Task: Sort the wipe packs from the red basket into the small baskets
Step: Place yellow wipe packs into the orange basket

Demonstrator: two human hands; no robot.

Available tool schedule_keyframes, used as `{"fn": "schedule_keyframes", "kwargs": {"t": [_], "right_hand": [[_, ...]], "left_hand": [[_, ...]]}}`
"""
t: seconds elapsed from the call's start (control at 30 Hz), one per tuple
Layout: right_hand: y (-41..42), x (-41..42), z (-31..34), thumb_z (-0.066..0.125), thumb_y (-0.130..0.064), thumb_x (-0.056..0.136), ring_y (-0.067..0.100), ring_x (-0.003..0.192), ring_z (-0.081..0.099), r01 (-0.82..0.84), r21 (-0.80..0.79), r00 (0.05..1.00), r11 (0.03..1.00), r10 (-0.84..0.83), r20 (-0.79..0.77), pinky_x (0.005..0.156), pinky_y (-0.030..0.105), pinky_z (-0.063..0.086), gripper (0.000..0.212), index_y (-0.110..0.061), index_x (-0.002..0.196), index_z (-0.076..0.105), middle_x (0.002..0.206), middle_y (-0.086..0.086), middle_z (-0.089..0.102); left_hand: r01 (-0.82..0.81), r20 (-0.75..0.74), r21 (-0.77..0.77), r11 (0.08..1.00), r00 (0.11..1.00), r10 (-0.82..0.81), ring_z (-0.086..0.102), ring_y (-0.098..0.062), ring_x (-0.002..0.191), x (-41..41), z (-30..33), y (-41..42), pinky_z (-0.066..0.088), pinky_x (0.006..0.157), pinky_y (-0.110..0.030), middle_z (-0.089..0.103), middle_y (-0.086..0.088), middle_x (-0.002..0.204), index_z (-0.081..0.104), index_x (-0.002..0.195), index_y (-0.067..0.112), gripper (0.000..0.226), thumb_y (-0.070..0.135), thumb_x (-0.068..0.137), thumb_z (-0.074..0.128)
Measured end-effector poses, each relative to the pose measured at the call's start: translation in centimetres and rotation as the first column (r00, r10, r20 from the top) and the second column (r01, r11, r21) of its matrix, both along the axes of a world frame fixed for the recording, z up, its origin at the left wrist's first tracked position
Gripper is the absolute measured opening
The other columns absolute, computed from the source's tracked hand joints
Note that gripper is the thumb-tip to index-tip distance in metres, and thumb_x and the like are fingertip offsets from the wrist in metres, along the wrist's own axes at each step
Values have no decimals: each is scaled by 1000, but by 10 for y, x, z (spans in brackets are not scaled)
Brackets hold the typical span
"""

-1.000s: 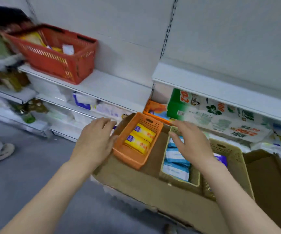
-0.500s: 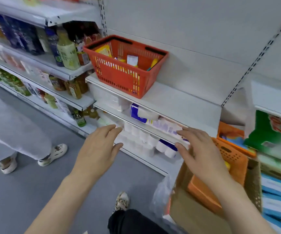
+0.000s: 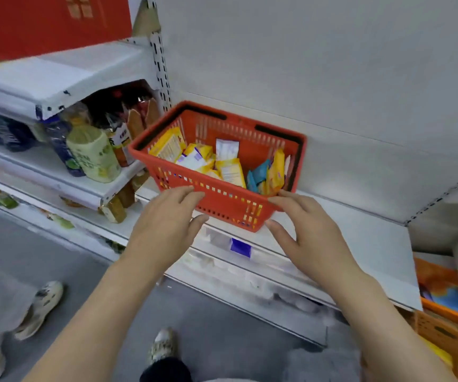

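Nearest the lens, below the red basket (image 3: pixel 223 172): two bare forearms rising from the bottom edge, with a patterned shoe (image 3: pixel 162 345) on the grey floor between them. Off to the lower left of the basket, a bystander's pale shoes (image 3: pixel 41 307) under a light trouser leg.

Just under the basket's near wall, left hand (image 3: pixel 164 224), fingers straight and loosely spread, fingertips at the slotted wall, holding nothing. At the basket's near right corner, right hand (image 3: pixel 309 238), fingers extended and slightly parted, index fingertip at the rim, thumb below the corner; firm contact or a mere brush, impossible to say.

On the white shelf (image 3: pixel 360 238), the red basket itself, set at an angle, black handles folded down along the rim. Inside, a jumble of wipe packs (image 3: pixel 230 168): mostly yellow, some white and purple, a blue one (image 3: pixel 259 173) toward the right end, several standing on edge.

Far right of the basket and lower, only the corner of an orange small basket (image 3: pixel 442 334) showing at the frame edge.

Left of the basket, drink bottles (image 3: pixel 92 153) crowding a neighbouring shelf. Above and behind the basket, a plain grey back panel (image 3: pixel 305 64); up to the left, a red sign (image 3: pixel 43 20).
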State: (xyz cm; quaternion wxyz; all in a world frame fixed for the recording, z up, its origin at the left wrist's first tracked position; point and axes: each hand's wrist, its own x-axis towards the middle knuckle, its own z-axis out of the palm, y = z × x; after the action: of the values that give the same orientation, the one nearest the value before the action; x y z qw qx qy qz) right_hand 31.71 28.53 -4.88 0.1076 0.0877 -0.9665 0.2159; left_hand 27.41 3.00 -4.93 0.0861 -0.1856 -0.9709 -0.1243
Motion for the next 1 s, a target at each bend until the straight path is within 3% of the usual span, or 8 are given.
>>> {"fn": "schedule_keyframes", "kwargs": {"t": [0.13,0.4,0.53,0.67,0.8,0.9,1.0], "right_hand": [[-18,-59,-5,67,-32,91,24,123,53,115,-3,992,993,-115,-42,98,34,45,39,-18,127,63,135,3,59],[-54,-174,-15,62,-36,93,19,124,51,349,-12,937,937,-349,15,99,28,40,37,-22,127,62,134,-2,58],[-63,-229,-36,60,-44,92,19,119,55,374,55,905,926,-377,198,94,30,42,41,-22,127,60,130,-1,59],[-68,-294,-69,60,-51,91,21,116,58,281,158,831,946,-323,453,90,34,49,51,-22,132,55,128,0,62],[-68,-341,-104,70,-50,85,28,118,57,281,243,620,928,-369,692,95,39,50,67,-12,136,48,132,8,59],[-67,-351,-122,81,-40,76,27,114,59,342,255,558,904,-414,719,91,36,51,61,-11,124,56,125,8,62],[-63,-352,-116,86,-31,71,21,101,65,450,130,635,883,-419,649,75,28,49,43,-15,107,69,108,1,69]], "left_hand": [[98,-3,15,995,995,-98,55,-35,121,-86,-2,-11,46,99,-45,58,-12,133,60,131,10,45,32,92,65],[286,113,29,958,951,-288,49,-27,127,-250,-25,-43,39,105,-40,55,-5,136,56,134,17,44,36,95,60],[344,197,12,939,920,-340,48,-22,127,-308,-38,-45,38,106,-34,54,0,136,53,137,19,47,40,95,58],[396,273,3,918,883,-382,45,-20,128,-338,-50,-40,37,105,-33,51,1,139,47,141,21,52,43,95,57],[386,327,27,922,868,-373,43,-19,129,-352,-54,-35,38,105,-33,49,1,141,44,143,21,56,46,94,55],[378,371,38,925,854,-364,40,-19,132,-359,-56,-32,36,107,-33,47,2,144,40,146,23,60,50,94,53],[360,387,99,928,845,-369,40,-19,135,-366,-59,-28,35,106,-34,44,2,147,34,149,24,68,56,92,53]]}}
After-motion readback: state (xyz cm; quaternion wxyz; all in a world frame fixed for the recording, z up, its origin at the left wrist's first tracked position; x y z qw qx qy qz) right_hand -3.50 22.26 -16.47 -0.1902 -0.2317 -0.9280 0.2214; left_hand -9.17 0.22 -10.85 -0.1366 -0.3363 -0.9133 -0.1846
